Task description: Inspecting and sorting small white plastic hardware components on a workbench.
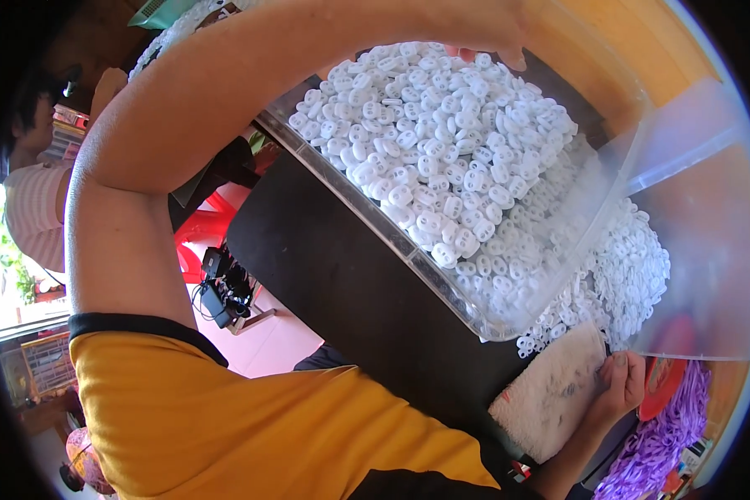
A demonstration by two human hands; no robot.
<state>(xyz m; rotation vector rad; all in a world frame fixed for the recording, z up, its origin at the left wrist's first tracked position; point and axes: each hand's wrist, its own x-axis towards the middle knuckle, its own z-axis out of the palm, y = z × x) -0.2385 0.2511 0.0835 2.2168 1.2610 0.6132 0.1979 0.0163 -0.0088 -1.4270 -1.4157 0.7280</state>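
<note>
A clear plastic bin (367,208) rests slantwise over the dark table, heaped with small white oval plastic pieces (442,142), many showing two holes. My left arm arches across the top of the view. At its end my left hand (496,33) is by the far side of the heap; a few fingertips show, and the rest is cut off or hidden. Lower right, my right hand (623,382) has its fingers curled together at the edge of a stained, pale cloth (554,396). What it grips, if anything, is hidden.
More white pieces (633,267) lie heaped beyond the bin, near a translucent plastic sheet or container wall (700,217). A red round dish (665,379) and purple strips (662,442) are at the lower right. A red stool (204,229) stands left of the black table (308,267); another person (37,183) sits far left.
</note>
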